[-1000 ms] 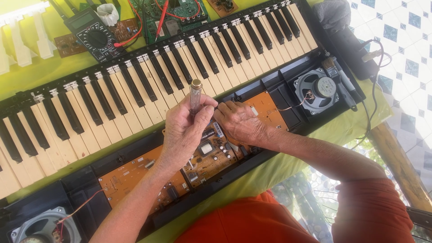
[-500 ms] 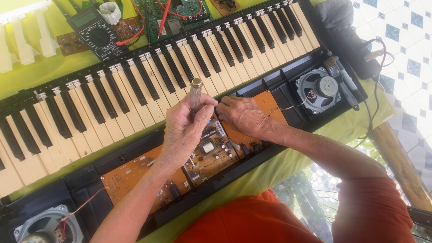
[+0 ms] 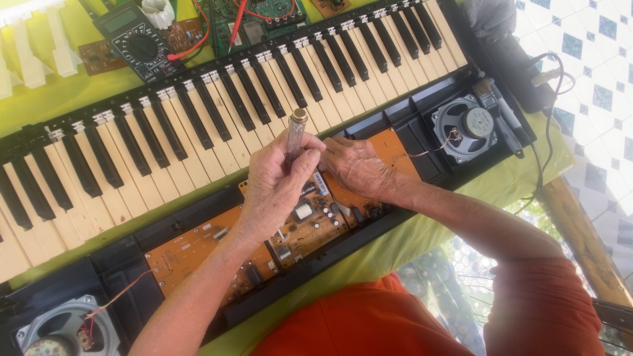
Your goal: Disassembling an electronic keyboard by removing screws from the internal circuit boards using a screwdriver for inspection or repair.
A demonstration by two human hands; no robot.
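My left hand (image 3: pixel 277 188) is shut on a screwdriver (image 3: pixel 296 132) with a clear handle, held nearly upright, its tip hidden down among my fingers over the orange circuit board (image 3: pixel 198 250). That board lies inside an opened black electronic keyboard (image 3: pixel 198 132). My right hand (image 3: pixel 356 165) rests on the board just right of the left, fingers curled toward the screwdriver's tip; whether it pinches anything is hidden.
A round speaker (image 3: pixel 465 125) sits in the case at right with a small brush (image 3: pixel 494 105) beside it; another speaker (image 3: pixel 53 329) is at lower left. A multimeter (image 3: pixel 135 39), a green circuit board (image 3: pixel 257 16) and loose white keys (image 3: pixel 39 46) lie beyond the keys on green cloth.
Both hands keep the same pose on the board with the screwdriver. Only the view has drifted slightly.
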